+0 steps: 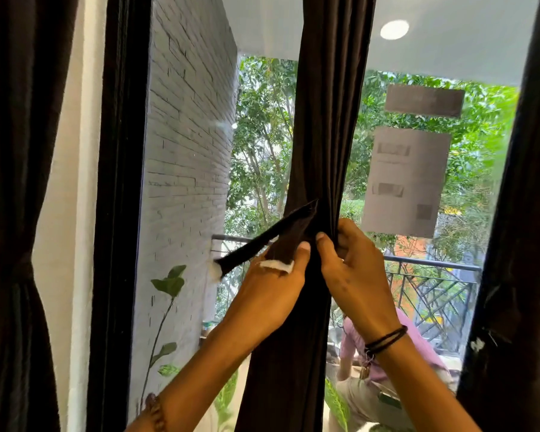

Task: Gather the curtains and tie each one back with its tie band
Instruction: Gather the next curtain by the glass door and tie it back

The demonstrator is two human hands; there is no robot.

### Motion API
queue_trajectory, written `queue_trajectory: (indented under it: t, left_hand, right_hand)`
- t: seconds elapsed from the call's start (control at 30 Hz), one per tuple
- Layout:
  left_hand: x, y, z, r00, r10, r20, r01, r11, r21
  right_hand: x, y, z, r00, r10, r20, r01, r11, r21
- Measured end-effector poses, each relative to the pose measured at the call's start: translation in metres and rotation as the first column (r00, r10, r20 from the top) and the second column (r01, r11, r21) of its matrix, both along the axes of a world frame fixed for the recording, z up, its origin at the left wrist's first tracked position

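Balcony railing (434,266) and trees (262,120) show through the window behind. Middle curtain (325,120) is gathered to a narrow waist directly between the two grips. Left grip (272,285): thumb curled, pinching one end of the tie band (256,246), white patch (278,265) just below the thumb; the other band end juts out up-left of this grip. Right grip (353,269): thumb and fingers curled, pinching the curtain folds, thumbs nearly touching. Far-left curtain (13,151) already tied.
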State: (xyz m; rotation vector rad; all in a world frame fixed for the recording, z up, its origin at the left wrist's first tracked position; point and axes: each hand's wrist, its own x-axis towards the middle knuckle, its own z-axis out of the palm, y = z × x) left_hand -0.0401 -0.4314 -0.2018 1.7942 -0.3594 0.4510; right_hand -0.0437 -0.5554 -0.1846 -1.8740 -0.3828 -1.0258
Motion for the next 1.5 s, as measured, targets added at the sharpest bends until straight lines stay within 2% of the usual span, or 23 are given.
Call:
queue_trajectory:
  t: [0.07, 0.17, 0.23, 0.27, 0.33, 0.37, 0.47, 0.57, 0.67, 0.77, 0.83, 0.93, 1.07, 1.13, 1.17, 1.2, 1.27, 1.3, 1.33, 1.4, 1.43, 1.5]
  left_hand:
    - [0.003, 0.000, 0.004, 0.996, -0.011, -0.093, 0.010, 1.000, -0.011]
    - [0.007, 0.001, 0.009, 0.992, -0.082, -0.100, 0.061, 0.978, -0.198]
    - [0.006, 0.001, 0.007, 0.991, -0.130, 0.007, 0.128, 0.961, -0.244]
    - [0.006, 0.002, 0.006, 0.990, -0.102, 0.098, 0.118, 0.977, -0.176]
    - [0.010, 0.002, 0.005, 0.962, 0.026, 0.272, -0.019, 0.999, -0.026]
    - [0.011, 0.003, 0.004, 0.938, 0.100, 0.332, -0.100, 0.995, -0.019]
    - [0.014, 0.004, 0.002, 0.884, 0.215, 0.416, -0.188, 0.977, -0.105]
    - [0.018, 0.005, -0.006, 0.874, 0.192, 0.447, -0.189, 0.981, -0.053]
    - [0.021, 0.001, -0.013, 0.927, 0.047, 0.373, -0.043, 0.999, -0.018]
    - [0.025, -0.004, -0.011, 0.973, -0.125, 0.192, 0.141, 0.987, -0.074]
    - [0.027, -0.009, -0.001, 0.946, -0.310, 0.099, 0.324, 0.918, -0.229]
    - [0.032, -0.016, 0.016, 0.883, -0.464, 0.065, 0.442, 0.778, -0.447]
    - [0.035, -0.014, 0.018, 0.834, -0.548, 0.062, 0.499, 0.702, -0.508]
    - [0.037, -0.013, 0.021, 0.825, -0.565, 0.028, 0.495, 0.698, -0.518]
    - [0.039, -0.014, 0.023, 0.816, -0.577, 0.013, 0.499, 0.694, -0.519]
    - [0.038, -0.014, 0.028, 0.806, -0.592, -0.004, 0.500, 0.685, -0.530]
    - [0.039, -0.015, 0.031, 0.807, -0.590, -0.034, 0.487, 0.697, -0.527]
    - [0.041, -0.016, 0.032, 0.822, -0.567, -0.048, 0.466, 0.720, -0.513]
    - [0.042, -0.015, 0.033, 0.845, -0.530, -0.067, 0.432, 0.752, -0.498]
    - [0.048, -0.014, 0.032, 0.885, -0.456, -0.091, 0.367, 0.806, -0.464]
    - [0.051, -0.013, 0.031, 0.892, -0.442, -0.098, 0.353, 0.815, -0.459]
    - [0.056, -0.011, 0.029, 0.884, -0.459, -0.091, 0.367, 0.800, -0.474]
  right_hand:
    - [-0.001, 0.000, 0.000, 1.000, 0.016, -0.015, -0.016, 1.000, -0.001]
    - [-0.002, -0.001, 0.001, 0.998, 0.047, -0.050, -0.047, 0.999, 0.015]
    - [-0.004, -0.001, 0.000, 0.997, 0.059, -0.059, -0.057, 0.998, 0.022]
    - [-0.005, -0.002, 0.000, 0.997, 0.053, -0.055, -0.052, 0.999, 0.014]
    - [-0.007, -0.005, 0.001, 0.999, 0.033, -0.041, -0.035, 0.999, -0.036]
    - [-0.007, -0.006, 0.001, 0.999, 0.026, -0.037, -0.029, 0.997, -0.073]
    - [-0.008, -0.007, -0.001, 0.999, -0.047, -0.006, 0.046, 0.988, -0.146]
    - [-0.008, -0.006, -0.002, 0.999, -0.046, 0.029, 0.049, 0.992, -0.118]
    - [-0.007, -0.003, -0.003, 1.000, -0.019, 0.014, 0.020, 0.995, -0.101]
    - [-0.005, -0.003, -0.004, 1.000, 0.010, 0.017, -0.008, 0.992, -0.125]
    - [-0.006, -0.002, -0.005, 0.997, 0.054, 0.051, -0.045, 0.987, -0.157]
    - [-0.005, -0.002, -0.006, 0.987, 0.145, 0.068, -0.138, 0.985, -0.105]
    - [0.011, 0.003, -0.003, 0.973, 0.222, -0.061, -0.216, 0.972, 0.090]
    - [0.024, -0.006, -0.027, 0.932, 0.354, -0.082, -0.348, 0.934, 0.080]
    - [0.020, 0.000, -0.029, 0.961, 0.244, -0.131, -0.218, 0.958, 0.184]
    - [0.017, 0.006, -0.027, 0.987, 0.062, -0.147, -0.025, 0.971, 0.239]
    - [0.024, 0.011, -0.021, 0.977, 0.043, -0.207, -0.006, 0.984, 0.178]
    - [0.024, 0.014, -0.011, 0.948, 0.039, -0.317, -0.008, 0.995, 0.099]
    - [0.021, 0.004, -0.006, 0.929, 0.045, -0.367, -0.059, 0.998, -0.027]
    - [0.014, -0.011, -0.001, 0.897, 0.063, -0.438, -0.114, 0.989, -0.090]
    - [0.006, -0.020, 0.001, 0.904, -0.010, -0.428, -0.080, 0.978, -0.192]
    - [-0.003, -0.025, 0.008, 0.950, -0.092, -0.299, -0.044, 0.907, -0.419]
